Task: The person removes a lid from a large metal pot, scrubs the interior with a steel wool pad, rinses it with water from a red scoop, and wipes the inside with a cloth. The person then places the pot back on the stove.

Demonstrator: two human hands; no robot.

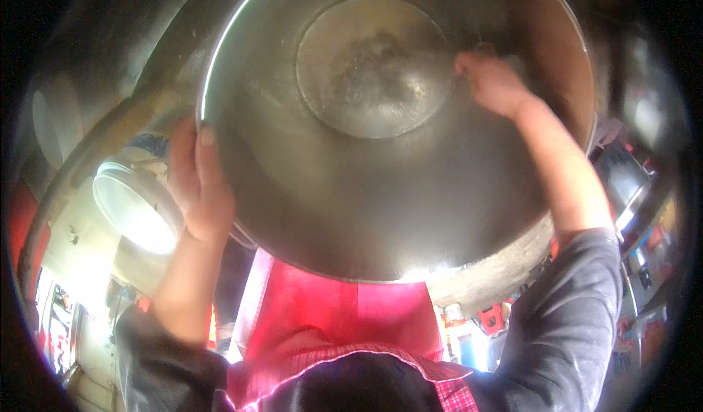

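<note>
A large, round metal basin [384, 192] fills the middle of the view, its opening facing me. A circular ridge marks its bottom, and a wet-looking sheen with dark smudges lies within that ring. At the left rim, my left hand [203, 187] grips the edge, thumb on the inner side and fingers outside. Inside the basin, right of the ring, my right hand [494, 82] is blurred with its fingers curled. Whether it holds something against the metal cannot be made out. A red apron [351, 307] hangs below the basin's near rim.
A white plastic bucket [140, 214] sits left of my left hand. Behind the basin curves the brownish rim [88, 137] of a bigger round vessel. On the right are a dark container [623, 173] and a red plastic item [491, 320] among blurred clutter.
</note>
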